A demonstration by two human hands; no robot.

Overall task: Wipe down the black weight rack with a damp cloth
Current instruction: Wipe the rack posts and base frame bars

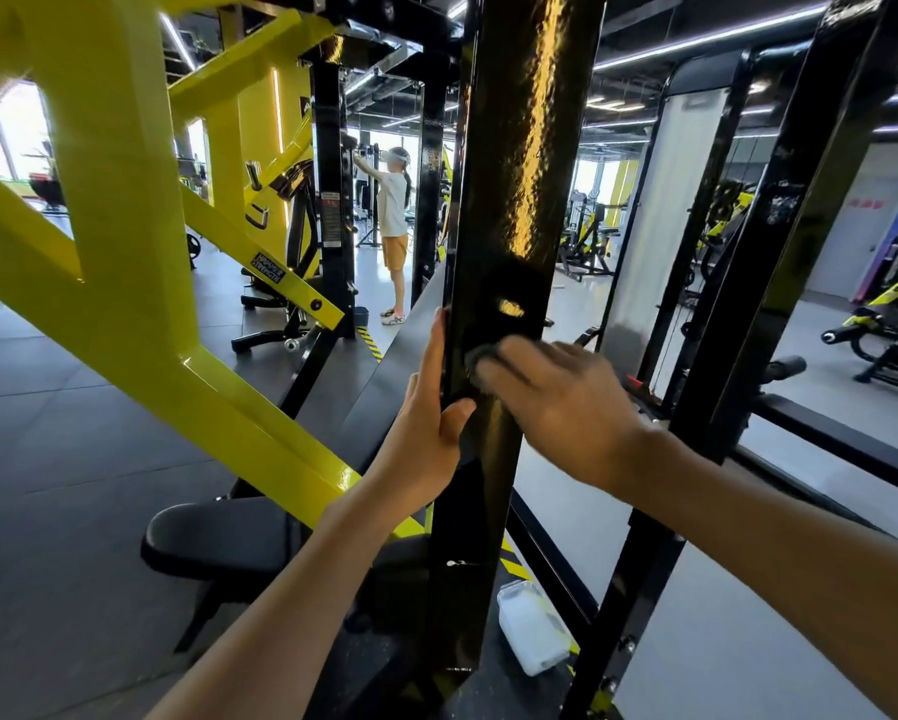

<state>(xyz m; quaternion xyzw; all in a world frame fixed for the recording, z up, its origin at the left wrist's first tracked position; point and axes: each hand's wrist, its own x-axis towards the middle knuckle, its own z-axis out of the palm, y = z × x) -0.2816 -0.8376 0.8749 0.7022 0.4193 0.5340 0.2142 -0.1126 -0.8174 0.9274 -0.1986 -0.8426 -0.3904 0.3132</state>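
Observation:
A glossy black upright post of the weight rack (519,163) rises through the middle of the view. My left hand (431,407) grips its left edge, fingers straight up along the side and thumb curled across the front face. My right hand (561,402) presses a dark grey cloth (480,361) against the post's front; the hand is blurred with motion and hides most of the cloth.
A yellow machine frame (140,262) stands at left with a black padded seat (213,537) below. A white plastic container (532,631) sits on the floor by the post's base. More black rack posts (779,283) stand right. A person (395,215) stands farther back.

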